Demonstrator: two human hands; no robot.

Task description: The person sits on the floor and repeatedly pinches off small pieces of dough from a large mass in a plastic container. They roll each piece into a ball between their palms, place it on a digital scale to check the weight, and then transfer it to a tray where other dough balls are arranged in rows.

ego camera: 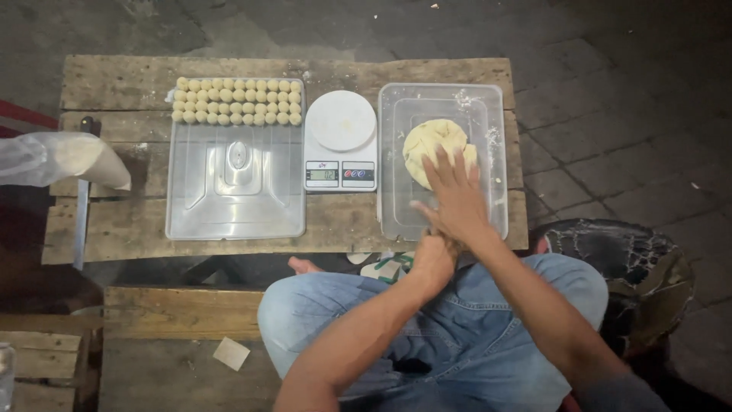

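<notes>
Now right hand (456, 200) lies open on dough (431, 145) inside clear tub (496, 221); left hand (431, 263) clenched at its near rim.

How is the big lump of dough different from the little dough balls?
The big lump of dough is one wide, uneven mound, while the little dough balls are many, small and round. The lump sits in the clear tub on the right; the balls stand in neat rows on the upturned clear lid on the left. The right hand reaches onto the lump; no hand is near the balls. Both are the same pale yellow.
</notes>
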